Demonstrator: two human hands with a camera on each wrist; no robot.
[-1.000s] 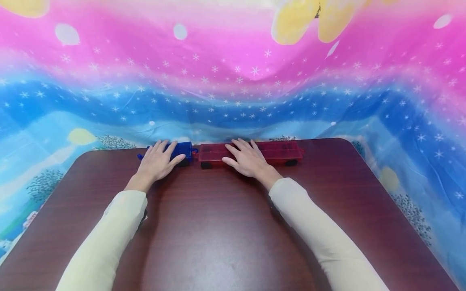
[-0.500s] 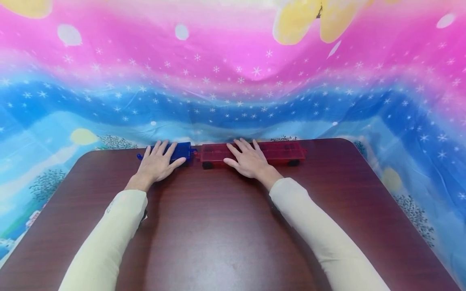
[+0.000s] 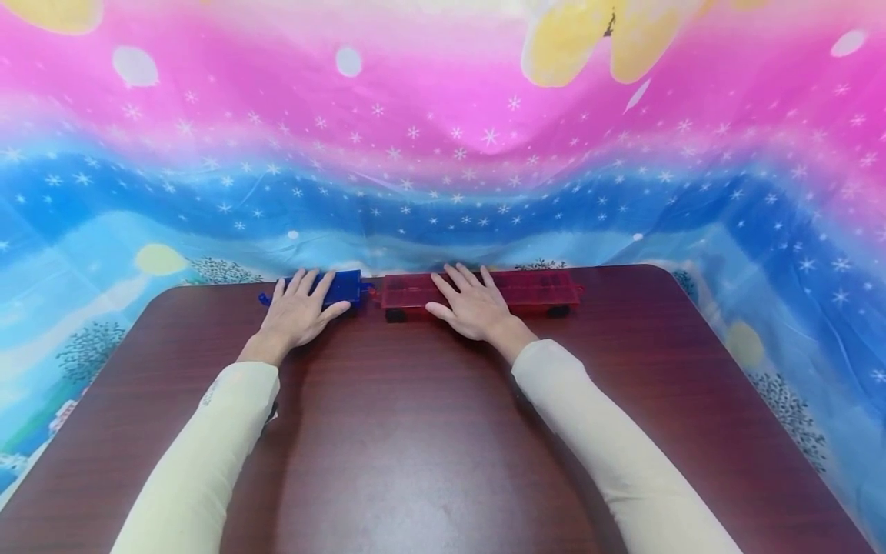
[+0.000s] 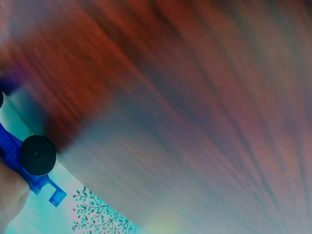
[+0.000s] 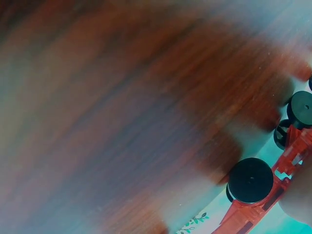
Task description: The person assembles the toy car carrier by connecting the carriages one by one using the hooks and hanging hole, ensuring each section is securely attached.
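Note:
My left hand [image 3: 294,312] lies over a small blue toy wagon [image 3: 346,286], fingers straight and spread. A long red toy wagon [image 3: 536,288] with black wheels stands to its right, and my right hand [image 3: 474,304] rests flat across its left half. Between the two wagons a blue coupling [image 3: 367,288] meets a red one; whether they are hooked together I cannot tell. The left wrist view catches a black wheel [image 4: 37,155] and a blue hook [image 4: 54,195] at the wagon's end. Black wheels [image 5: 250,180] on a red frame show in the right wrist view.
Both wagons stand at the far edge of a dark brown wooden table [image 3: 388,415]. Right behind it hangs a printed cloth [image 3: 429,177] in pink and blue, which also runs along the left and right sides.
The blue wagon has shifted slightly left with my left hand on it, and its gap to the red wagon looks a little wider. My right hand stays on the red wagon.

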